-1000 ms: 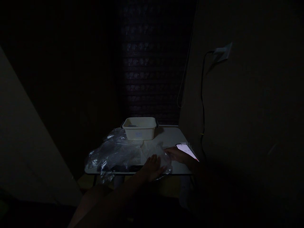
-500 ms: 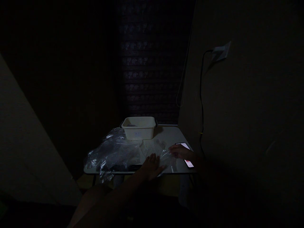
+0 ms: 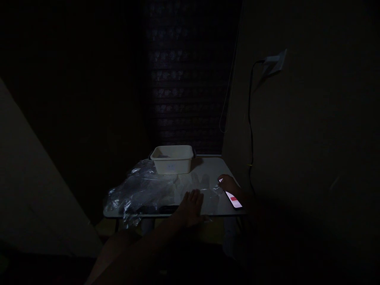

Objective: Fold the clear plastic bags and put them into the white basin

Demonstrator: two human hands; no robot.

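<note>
A thin clear plastic sheet (image 3: 148, 188) lies crumpled over the left part of the small white table, and a smoother stretch reaches right beneath my hands. My left hand (image 3: 190, 206) rests flat on it near the front edge, fingers stretched out. At the right, my right hand (image 3: 228, 183) has its fingers curled at a gathered bit of the plastic, above the upper end of a lit phone (image 3: 233, 199). Dim light blurs the exact grip. Behind the sheet stands a white plastic tub (image 3: 173, 166) with dark side handles; something inside it is too dark to name.
The white table (image 3: 212, 166) has rounded corners. A dark slim object (image 3: 168, 209) lies by its front edge. On the right wall, a black cable (image 3: 250, 118) hangs from a socket (image 3: 274, 63). A dark window blind (image 3: 184, 91) covers the back.
My right hand has moved right and slightly up, drawing the plastic's edge toward the phone. My left hand has shifted slightly right and stays flat.
</note>
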